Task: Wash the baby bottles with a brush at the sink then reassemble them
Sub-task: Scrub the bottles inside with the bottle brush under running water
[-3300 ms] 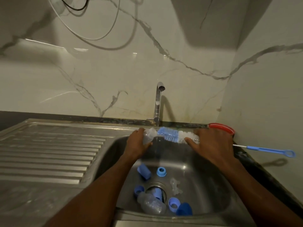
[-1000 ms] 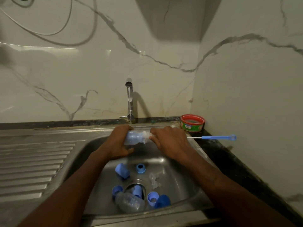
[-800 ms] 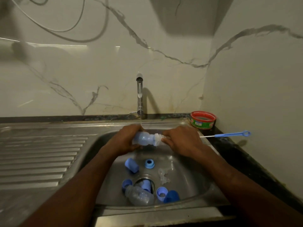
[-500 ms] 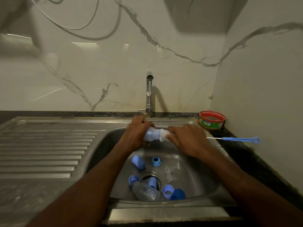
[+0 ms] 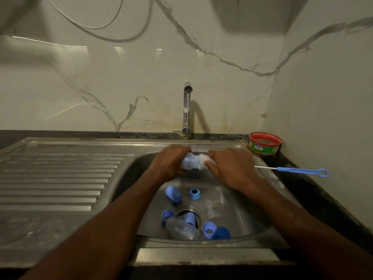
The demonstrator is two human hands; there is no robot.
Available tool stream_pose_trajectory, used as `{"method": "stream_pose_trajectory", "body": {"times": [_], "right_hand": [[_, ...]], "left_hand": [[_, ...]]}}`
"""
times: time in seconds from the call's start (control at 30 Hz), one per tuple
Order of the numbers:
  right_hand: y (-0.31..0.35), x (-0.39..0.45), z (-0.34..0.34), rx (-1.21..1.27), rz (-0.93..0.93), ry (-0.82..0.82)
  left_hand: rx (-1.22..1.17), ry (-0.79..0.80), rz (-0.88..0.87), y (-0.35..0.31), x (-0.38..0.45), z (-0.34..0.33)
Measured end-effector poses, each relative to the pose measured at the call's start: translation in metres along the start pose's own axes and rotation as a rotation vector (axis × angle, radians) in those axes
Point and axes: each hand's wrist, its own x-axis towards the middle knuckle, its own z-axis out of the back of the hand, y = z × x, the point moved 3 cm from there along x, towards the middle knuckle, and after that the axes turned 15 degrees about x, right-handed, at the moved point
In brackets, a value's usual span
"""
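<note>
My left hand point(image 5: 169, 163) grips a clear baby bottle point(image 5: 189, 164) lying sideways over the sink point(image 5: 240, 225), under a thin stream from the tap point(image 5: 187, 110). My right hand point(image 5: 228, 168) grips the bottle brush at the wire just behind the bristles; white bristles sit at the bottle's mouth and the rest of the head is inside. The brush's blue handle point(image 5: 300, 171) sticks out to the right. In the basin lie a second clear bottle point(image 5: 182, 229), several blue caps and collars point(image 5: 173, 195), a blue ring point(image 5: 195, 193) and a clear teat point(image 5: 211, 209).
A ribbed steel draining board point(image 5: 56, 174) lies left of the basin. A red-rimmed green tub point(image 5: 264, 146) stands on the dark counter at the back right corner. Marble walls close in behind and on the right.
Over the last seconds the brush head went from outside the bottle to inside it. My hands have stayed together under the tap; the camera view shifted slightly.
</note>
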Motion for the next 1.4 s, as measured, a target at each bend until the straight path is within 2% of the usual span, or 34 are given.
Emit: {"method": "stream_pose_trajectory", "body": {"times": [0.07,0.17,0.27,0.37,0.43,0.5,0.57,0.67,0.73,0.77,0.83,0.9,0.97,1.03,1.13,1.2,1.27,1.33,1.4], "right_hand": [[-0.001,-0.001,0.0,-0.002,-0.012,-0.005],[-0.008,-0.002,0.011,-0.028,0.003,-0.057],[-0.006,-0.001,0.009,-0.072,-0.023,-0.056],[-0.004,-0.001,0.006,-0.073,-0.024,-0.007],[-0.003,-0.002,0.011,-0.015,0.017,-0.015],[0.0,-0.003,0.015,-0.015,0.07,-0.065],[0.002,-0.002,0.015,-0.038,0.066,-0.091],[-0.003,-0.003,0.014,-0.054,-0.01,-0.066],[-0.01,-0.005,0.018,-0.06,-0.049,-0.054],[-0.012,-0.006,0.019,-0.061,-0.05,-0.055],[-0.009,-0.007,0.017,-0.056,-0.024,-0.045],[-0.001,-0.005,0.015,-0.017,0.026,-0.017],[0.008,-0.004,0.015,-0.024,0.081,-0.044],[0.011,-0.003,0.016,-0.048,0.088,-0.087],[0.003,-0.002,0.018,-0.042,-0.02,-0.089],[-0.007,-0.001,0.019,-0.049,-0.066,-0.095],[-0.012,-0.001,0.02,-0.047,-0.059,-0.072],[-0.009,-0.001,0.018,-0.047,0.016,-0.056],[-0.004,0.0,0.017,-0.066,0.091,-0.058]], "left_hand": [[-0.063,0.046,-0.079,-0.008,0.002,-0.001],[-0.163,0.101,-0.037,0.002,0.007,-0.004],[-0.14,0.149,-0.004,-0.003,0.007,-0.01],[-0.02,0.014,-0.062,-0.008,0.007,0.001],[0.11,-0.121,0.004,0.001,0.006,0.013],[0.145,-0.136,0.074,0.004,0.004,0.013],[0.054,-0.069,0.04,-0.004,0.005,0.003],[-0.215,0.166,-0.042,-0.019,0.004,-0.011],[-0.204,0.275,-0.084,-0.016,0.004,-0.017],[-0.143,0.255,-0.1,-0.011,0.004,-0.016],[-0.066,0.116,-0.106,-0.002,0.005,-0.008],[-0.012,-0.037,-0.068,0.004,0.007,-0.001],[0.02,-0.108,0.009,0.006,0.006,0.0],[-0.07,-0.12,0.042,0.007,0.006,-0.002],[-0.329,0.069,-0.036,-0.006,0.003,-0.007],[-0.326,0.139,-0.092,-0.013,0.003,-0.008],[-0.25,0.063,-0.1,-0.01,0.005,-0.005],[-0.152,-0.047,-0.07,-0.002,0.008,-0.001],[-0.039,-0.09,-0.011,0.002,0.01,-0.001]]}}
